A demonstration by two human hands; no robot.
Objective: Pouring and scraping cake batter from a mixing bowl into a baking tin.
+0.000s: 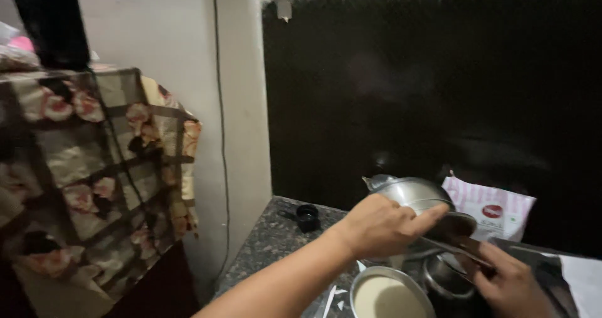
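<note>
Nearest, at the bottom edge: a round steel vessel (390,293) standing on the worktop (263,243), filled with a pale, creamy liquid. Just beside it to the right, a second, darker steel pot (446,279), its inside too dim to read.

Above these, the left hand (382,225), forearm reaching in from the lower left, fingers curled shut around the rim of a steel pot (411,192), thumb and forefinger stretched along its edge. Pot tilted, spout side pointing left, held over the two vessels below and clear of the worktop. Lower right, the right hand (511,286), closed on a thin dark handle or pair of tongs (458,249) running up toward the tilted pot; exact grip partly hidden, and whether the tool clamps the pot's rim cannot be told.

Further back, on the speckled dark stone of the worktop, a small black cap-like object (306,216), well apart from the hands. Behind the tilted pot, a white packet with pink stripes and a red mark (492,208), leaning near the wall. At the right edge, a flat grey tray or board (539,258) with something white on it.

Farthest: a black back wall (426,86) behind the worktop, a cream wall to the left with a thin black cable (221,105) running down it, and at far left a floral, checked cloth (100,167) draped over a bulky shape.
</note>
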